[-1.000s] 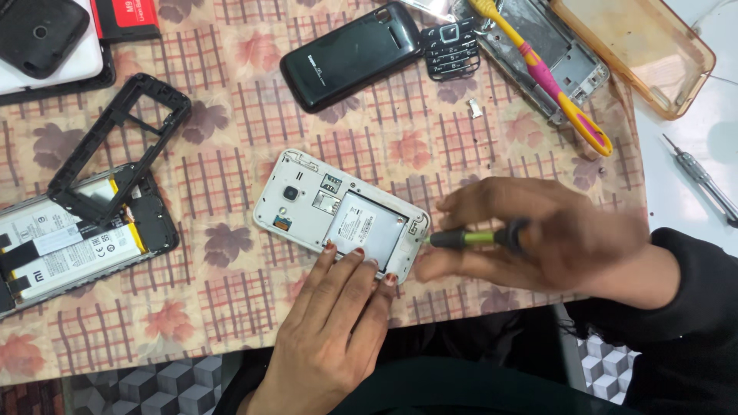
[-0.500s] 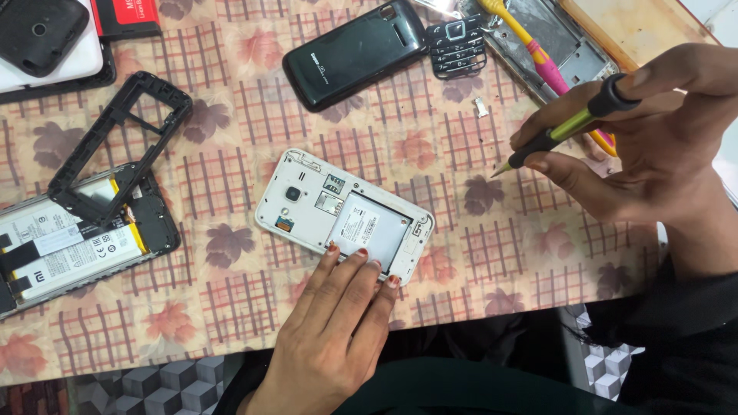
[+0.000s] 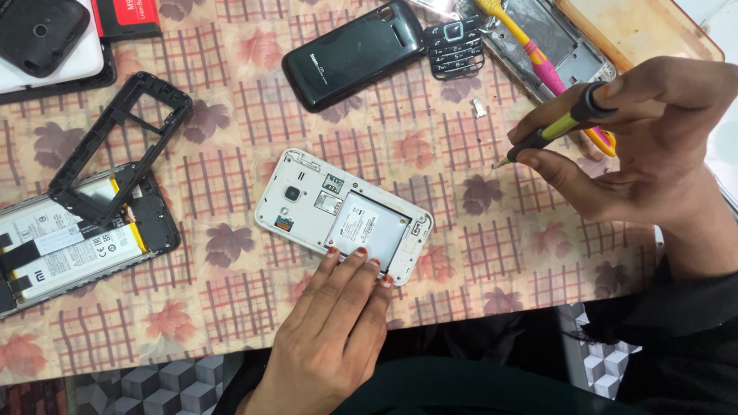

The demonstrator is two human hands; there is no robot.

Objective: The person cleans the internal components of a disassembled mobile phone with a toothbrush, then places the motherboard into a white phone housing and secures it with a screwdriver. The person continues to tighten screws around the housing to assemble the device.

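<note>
A white phone (image 3: 307,204) lies face down on the patterned tablecloth with its back cover off and the battery showing. My left hand (image 3: 330,330) rests flat against its near edge, fingertips on the frame. My right hand (image 3: 653,146) is raised to the right of the phone and grips a small screwdriver (image 3: 557,127) with a black and yellow handle, tip pointing down-left above the cloth.
A black bar phone (image 3: 354,54) and a loose keypad (image 3: 455,46) lie at the back. An opened phone with battery (image 3: 61,246) and a black frame (image 3: 115,138) sit at left. A metal chassis (image 3: 538,38), a pink-yellow tool (image 3: 538,54) and a tiny metal part (image 3: 480,107) are at right.
My right hand lifted the screwdriver away from the white phone's right edge and now holds it up to the right. My left hand stayed on the phone.
</note>
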